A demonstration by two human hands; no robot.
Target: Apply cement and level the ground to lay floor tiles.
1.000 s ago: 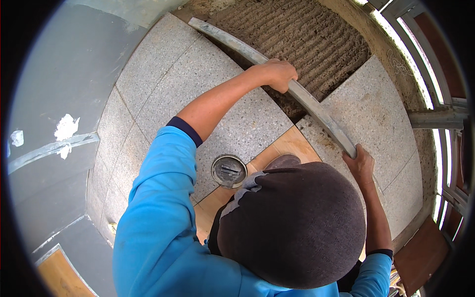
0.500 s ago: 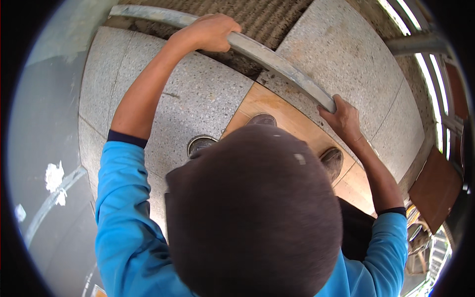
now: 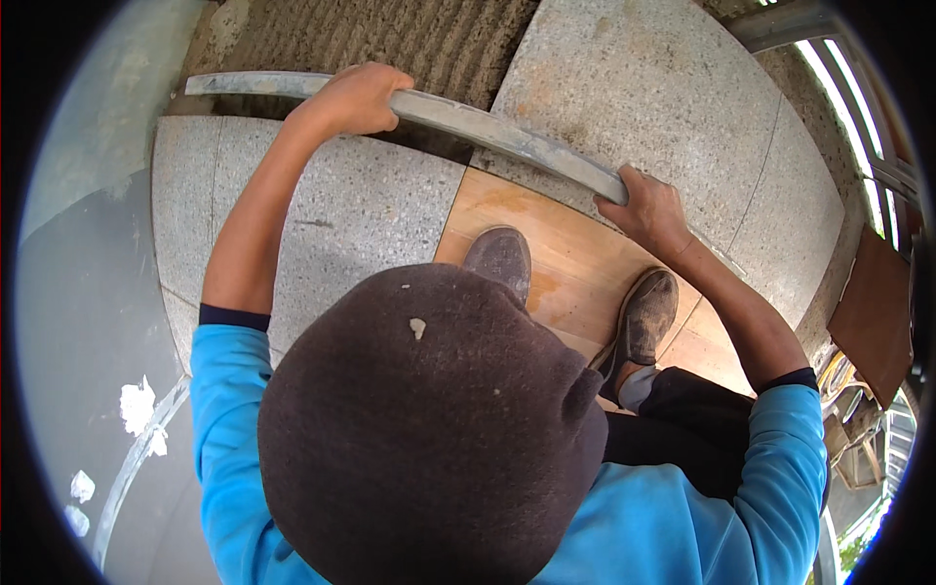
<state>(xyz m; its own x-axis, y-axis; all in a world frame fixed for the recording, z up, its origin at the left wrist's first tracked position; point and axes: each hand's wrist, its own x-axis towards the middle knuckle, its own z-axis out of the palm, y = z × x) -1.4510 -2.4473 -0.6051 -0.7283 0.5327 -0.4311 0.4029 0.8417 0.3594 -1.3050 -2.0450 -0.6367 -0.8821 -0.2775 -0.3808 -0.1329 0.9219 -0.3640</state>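
Note:
A long grey metal straightedge (image 3: 478, 125) lies across the far edge of the speckled terrazzo tiles (image 3: 370, 210), looking curved in this lens. My left hand (image 3: 359, 97) is closed over it, left of its middle. At its right end, my right hand (image 3: 648, 207) grips it with the fingers wrapped round. Beyond the bar is a bed of ridged grey-brown mortar (image 3: 366, 39), with a dark gap along the tile edge. A larger terrazzo slab (image 3: 643, 88) lies under and beyond the bar's right part. Whether the bar presses on the tiles, I cannot tell.
My shoes (image 3: 499, 258) stand on wood-patterned tiles (image 3: 565, 244). A grey wall (image 3: 97, 283) with white patches runs along the left. To the right are metal bars (image 3: 848, 107), a brown board (image 3: 868, 317) and assorted clutter. My dark cap (image 3: 419, 429) hides the near floor.
The view has shifted, so the straightedge and both hands sit lower and further left in the picture. Both hands keep their grip. A round container near my left foot is now hidden.

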